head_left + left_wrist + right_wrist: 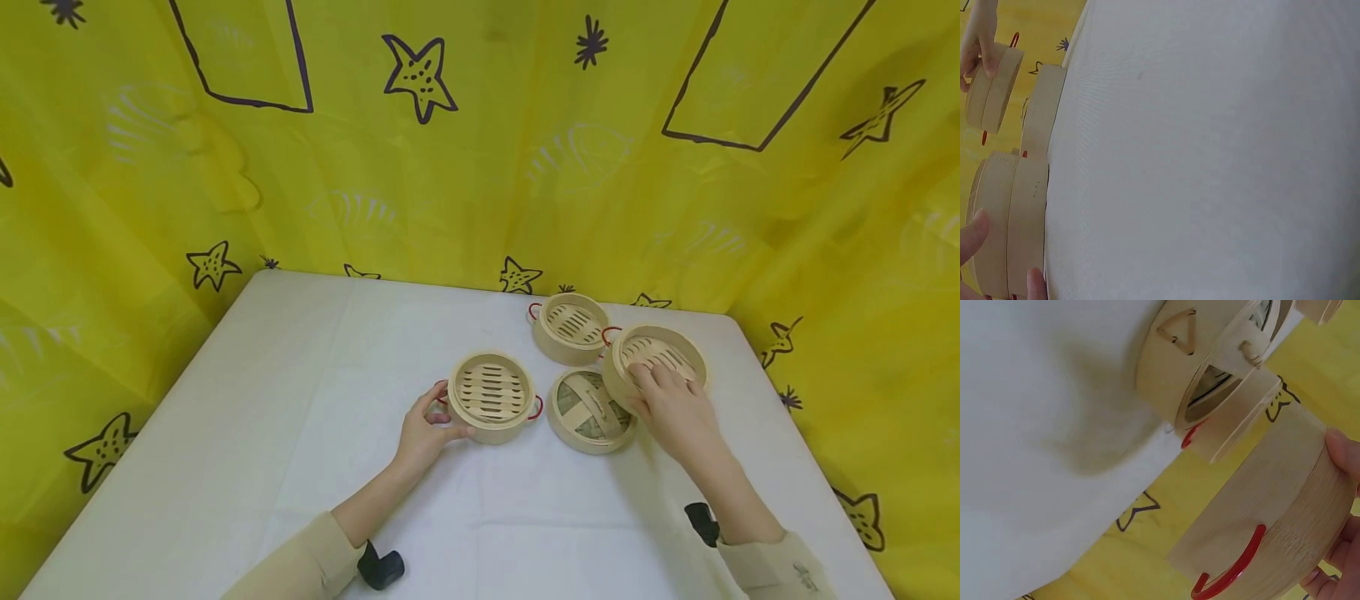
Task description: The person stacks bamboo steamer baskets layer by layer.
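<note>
My left hand (420,435) holds the left side of a bamboo steamer basket (491,392) with a slatted floor and red handles. In the left wrist view, that basket (1010,219) stands on the table between thumb and finger. My right hand (678,417) grips the near rim of a second steamer basket (624,367). The right wrist view has this basket (1254,519) raised off the table and tilted, a red handle on its side. Below and left of it lies a woven steamer lid (592,408) with a small top loop.
A third steamer basket (570,333) with red handles stands behind the lid, near the table's back edge. White cloth covers the table (337,350). Yellow curtains (465,183) with star drawings hang behind it and at both sides.
</note>
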